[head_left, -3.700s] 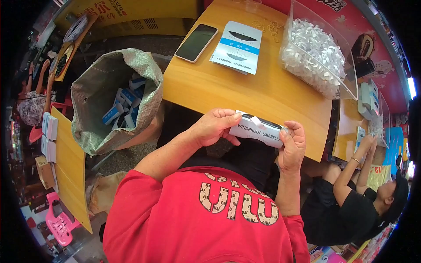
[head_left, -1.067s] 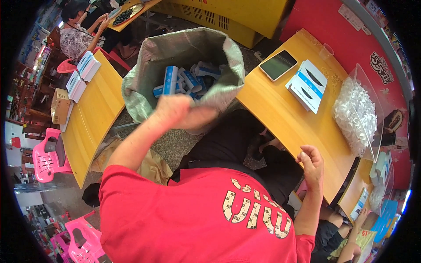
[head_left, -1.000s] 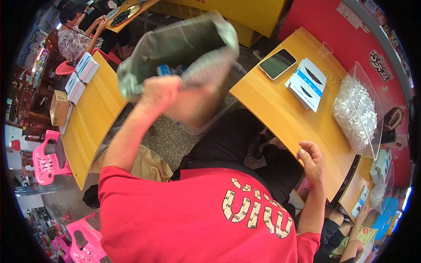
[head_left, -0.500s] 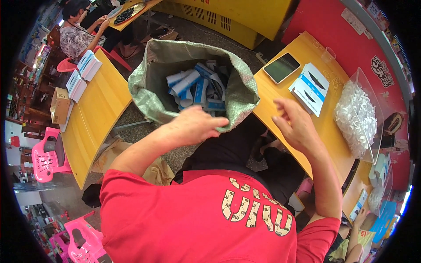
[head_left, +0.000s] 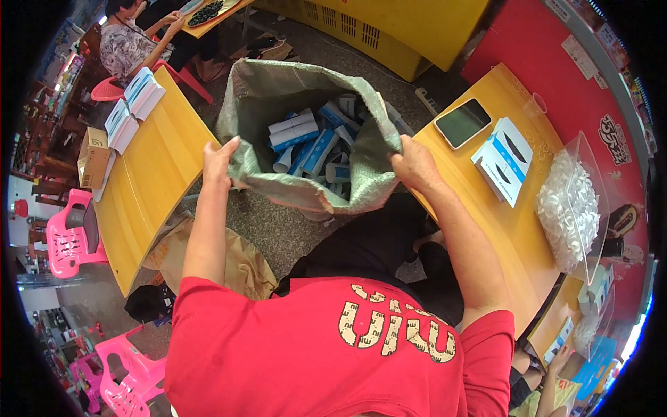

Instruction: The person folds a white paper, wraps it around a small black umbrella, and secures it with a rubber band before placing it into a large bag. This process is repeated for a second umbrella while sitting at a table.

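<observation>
Overall, the room is crowded and brightly coloured, with a red wall point(head_left: 538, 62) on the right, a yellow cabinet point(head_left: 410, 31) at the top and a speckled floor point(head_left: 271, 236) between two wood-toned counters. The right counter point(head_left: 511, 240) carries the nearer things; the left counter point(head_left: 160, 163) bears stacks of printed sheets point(head_left: 142, 97) and a cardboard box point(head_left: 94, 158) along its far edge. Between them stands a grey-green woven sack point(head_left: 299, 189), its wide mouth open upward. At its near left rim the left hand point(head_left: 219, 160) has its fingers closed on the fabric; the right hand point(head_left: 415, 165) pinches the right rim, fingers closed too. Pink plastic chairs point(head_left: 64, 240) stand at lower left, and a seated co-worker point(head_left: 128, 48) is at upper left. A clear bin of white curls point(head_left: 568, 208) sits on the right counter, near a stack of cards point(head_left: 505, 161), a dark-screened phone point(head_left: 463, 124) lying just beside it and a clear cup point(head_left: 535, 105). Inside the sack lie many rolled sheets point(head_left: 319, 151), blue and white. As for writing, large patterned letters cross the red shirt point(head_left: 313, 347), dark lettering marks the wall, and the cards show small print with black umbrella pictures around a blue band.
</observation>
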`<state>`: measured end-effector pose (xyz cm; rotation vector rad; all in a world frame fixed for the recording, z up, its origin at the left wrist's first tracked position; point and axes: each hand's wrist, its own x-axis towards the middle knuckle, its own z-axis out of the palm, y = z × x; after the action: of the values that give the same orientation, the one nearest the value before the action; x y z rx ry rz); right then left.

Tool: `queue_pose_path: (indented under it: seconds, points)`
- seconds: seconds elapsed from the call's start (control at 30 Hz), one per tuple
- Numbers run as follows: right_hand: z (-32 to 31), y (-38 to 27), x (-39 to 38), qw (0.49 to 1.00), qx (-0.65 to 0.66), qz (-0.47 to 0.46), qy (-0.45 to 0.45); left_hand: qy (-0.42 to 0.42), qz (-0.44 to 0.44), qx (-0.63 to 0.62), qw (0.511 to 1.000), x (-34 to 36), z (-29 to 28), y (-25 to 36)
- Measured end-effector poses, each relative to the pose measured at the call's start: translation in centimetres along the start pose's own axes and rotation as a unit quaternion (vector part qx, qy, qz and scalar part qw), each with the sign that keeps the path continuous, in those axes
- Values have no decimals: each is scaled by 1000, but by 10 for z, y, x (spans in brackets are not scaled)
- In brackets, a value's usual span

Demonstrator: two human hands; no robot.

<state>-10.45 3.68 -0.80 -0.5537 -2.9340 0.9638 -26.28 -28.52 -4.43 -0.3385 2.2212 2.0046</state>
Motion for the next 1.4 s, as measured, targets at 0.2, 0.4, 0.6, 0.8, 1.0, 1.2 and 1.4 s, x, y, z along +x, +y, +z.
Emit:
queue_pose_path:
  seconds: [0.2,0.4,0.6,0.8,1.0,1.2,1.4]
  points:
    - [-72,-54,17,974,199,21,105,-221,80,-128,964,20,8,90]
    - [-124,-71,-11,925,352,-38,137,-236,161,-103,953,-2,-8,161]
    - [7,9,1,996,76,16,32,-174,-17,-42,984,38,49,19]
    - [-131,-69,-32,927,374,-2,39,-239,135,-99,957,5,-19,164]
    - [-50,-14,-18,958,246,151,-8,-135,106,205,964,46,3,73]
    - [-110,-47,-28,949,310,54,15,-177,135,-27,975,28,-25,128]
    - [-71,-39,-33,954,272,123,14,-206,145,7,968,8,-19,123]
